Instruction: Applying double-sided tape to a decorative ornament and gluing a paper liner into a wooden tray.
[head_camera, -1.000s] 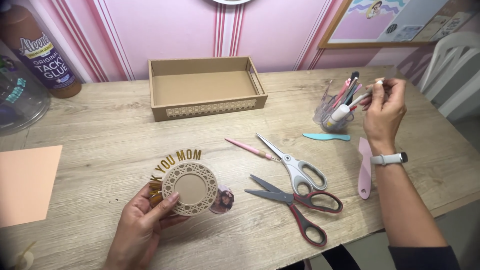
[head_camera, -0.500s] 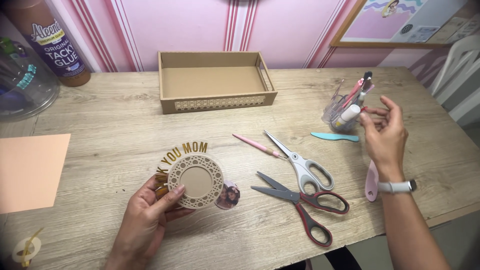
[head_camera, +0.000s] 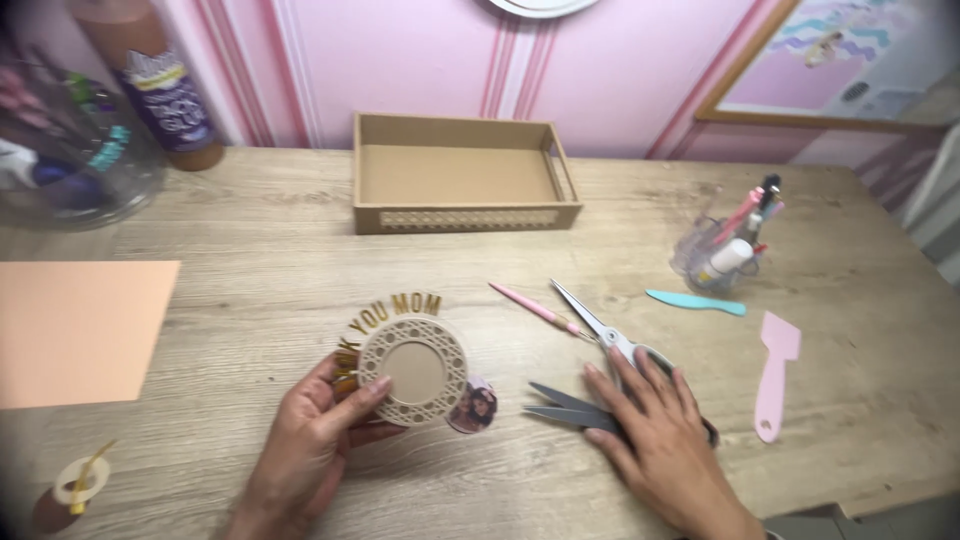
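Your left hand holds the round frame near the table's front edge. Right of it, your right hand lies flat on two scissors. Behind them sits the tray; a paper sheet lies far left, a tool cup right.

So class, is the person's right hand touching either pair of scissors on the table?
Touching: the head view shows the right hand lying flat over the scissors, covering their handles.

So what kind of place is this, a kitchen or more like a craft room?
Most likely a home craft desk. On the wooden table lie scissors, a glue bottle and a clear cup of tools, while the left hand holds a round lattice frame.
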